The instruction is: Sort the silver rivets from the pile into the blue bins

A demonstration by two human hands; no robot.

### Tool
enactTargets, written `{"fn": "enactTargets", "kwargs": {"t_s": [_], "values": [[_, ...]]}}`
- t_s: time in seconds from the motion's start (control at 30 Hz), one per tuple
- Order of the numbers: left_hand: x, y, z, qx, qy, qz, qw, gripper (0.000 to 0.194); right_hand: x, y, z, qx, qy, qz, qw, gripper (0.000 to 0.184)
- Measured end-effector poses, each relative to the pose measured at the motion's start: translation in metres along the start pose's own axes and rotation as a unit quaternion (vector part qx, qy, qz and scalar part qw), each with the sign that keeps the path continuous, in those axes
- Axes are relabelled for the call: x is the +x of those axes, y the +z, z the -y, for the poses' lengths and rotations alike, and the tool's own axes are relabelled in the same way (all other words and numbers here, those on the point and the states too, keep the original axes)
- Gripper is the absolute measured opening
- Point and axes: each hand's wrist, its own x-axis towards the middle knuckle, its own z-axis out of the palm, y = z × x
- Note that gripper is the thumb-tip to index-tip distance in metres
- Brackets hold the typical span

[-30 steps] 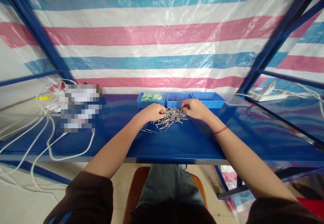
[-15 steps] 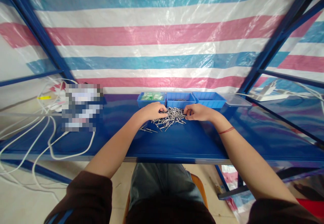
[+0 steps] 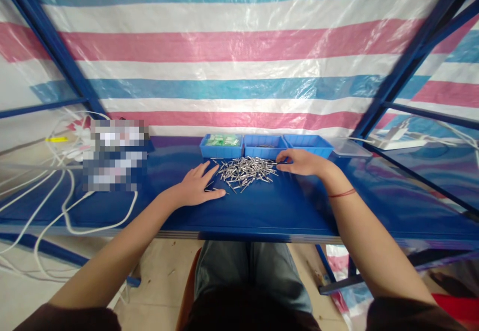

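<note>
A heap of small silver metal pins [image 3: 245,169] lies on the blue table [image 3: 262,211] in front of me. My left hand [image 3: 196,187] rests flat on the table at the heap's left edge, fingers spread, over a few stray pins. My right hand [image 3: 302,162] sits at the heap's right edge with thumb and forefinger pinched together; whatever it holds is too small to make out. A red string circles my right wrist.
Three blue bins stand behind the heap: the left bin [image 3: 221,146] holds green parts, the middle bin [image 3: 265,146] a few pins, the right bin [image 3: 309,144]. A clear lid [image 3: 352,147] lies at their right. White cables [image 3: 71,206] trail at the left.
My left hand has drawn back from the heap toward me and opened flat on the table. My right hand has shifted slightly right along the heap's edge.
</note>
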Motion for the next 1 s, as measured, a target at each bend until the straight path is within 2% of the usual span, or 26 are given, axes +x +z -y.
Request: {"fn": "enactTargets", "kwargs": {"t_s": [0.1,0.27,0.43,0.63,0.87,1.0], "values": [[-0.001,0.007,-0.002,-0.001,0.006,-0.019,1.000,0.095,-0.001,0.001,-0.001,-0.007,0.019,0.019,1.000,0.033],[0.003,0.004,-0.007,-0.004,0.009,-0.022,1.000,0.097,0.000,0.004,0.001,0.008,0.018,0.057,0.998,0.037],[0.014,0.004,-0.005,-0.005,0.043,-0.039,0.998,0.099,0.002,0.006,0.001,0.040,0.009,0.045,0.998,0.040],[0.016,0.004,-0.006,-0.022,0.050,-0.028,0.998,0.091,0.005,0.010,0.004,0.030,0.015,0.035,0.999,0.056],[0.023,0.006,-0.009,-0.044,0.113,-0.029,0.992,0.088,0.007,0.014,0.014,0.065,0.000,0.059,0.996,0.045],[0.026,0.008,-0.009,-0.042,0.130,-0.019,0.990,0.084,0.006,0.014,0.016,0.075,0.006,0.049,0.996,0.037]]}}
